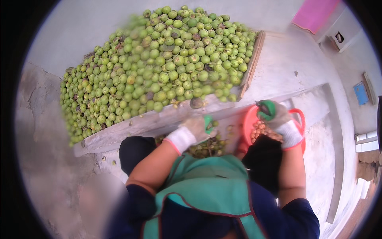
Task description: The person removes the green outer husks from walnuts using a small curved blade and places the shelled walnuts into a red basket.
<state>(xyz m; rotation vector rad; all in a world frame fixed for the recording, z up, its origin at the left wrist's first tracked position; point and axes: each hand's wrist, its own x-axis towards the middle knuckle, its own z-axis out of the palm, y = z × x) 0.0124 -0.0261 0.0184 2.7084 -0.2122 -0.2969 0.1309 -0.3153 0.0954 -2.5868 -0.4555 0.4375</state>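
Note:
My left hand (197, 128), in a white glove with green-coated fingers, is curled near the low ledge in front of the pile. Whatever it holds, if anything, is hidden. My right hand (276, 114), gloved the same way, is closed over a red plastic basket (247, 124), with a small dark object (262, 107) showing at its thumb; its kind is unclear. Brown walnuts (260, 131) lie inside the basket. Beyond my hands rises a big heap of green-husked walnuts (175, 67). Husk scraps (207, 148) lie between my knees, below the left hand.
A long board or ledge (139, 121) edges the heap's near side, and a wooden plank (251, 65) holds its right end. My dark-clad knees (135, 153) flank the scraps. Pink sheeting (314, 16) and a blue item (361, 93) are at the far right.

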